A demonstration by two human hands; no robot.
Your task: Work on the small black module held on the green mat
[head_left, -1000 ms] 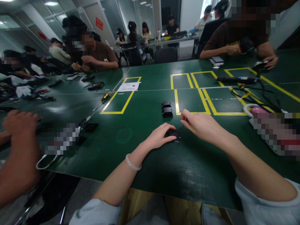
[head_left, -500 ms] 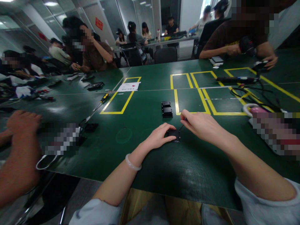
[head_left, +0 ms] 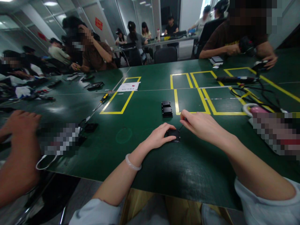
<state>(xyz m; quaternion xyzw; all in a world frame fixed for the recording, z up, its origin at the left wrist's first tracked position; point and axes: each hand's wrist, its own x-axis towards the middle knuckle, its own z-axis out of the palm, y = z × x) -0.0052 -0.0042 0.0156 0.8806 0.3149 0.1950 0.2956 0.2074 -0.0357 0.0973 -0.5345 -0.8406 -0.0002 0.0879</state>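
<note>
A small flat black square block [head_left: 174,135] with bright screw-like dots at its corners lies on the green table [head_left: 145,162]. My left hand [head_left: 161,133] grips it from the left, fingers on the far side and thumb across the near part, pressing it to the tabletop. Above and to the right, my right hand [head_left: 196,123] is closed in a pinch around a thin dark rod-like tool [head_left: 181,127]. The tool slants down, its tip at the block's far right corner. Its upper end is hidden in my fingers. Just beyond stand two similar black blocks [head_left: 167,111], one behind the other.
Yellow tape outlines [head_left: 192,113] mark the table. To the left lie a yellow-black screwdriver [head_left: 104,97], a white paper [head_left: 128,86] and a black piece [head_left: 91,127]. Cables [head_left: 260,93] and a pink item [head_left: 259,110] lie right. A neighbour's arm [head_left: 22,147] rests at the left.
My hands, the block and the tool look nearly unmoved. The neighbour's arm at the left has shifted slightly.
</note>
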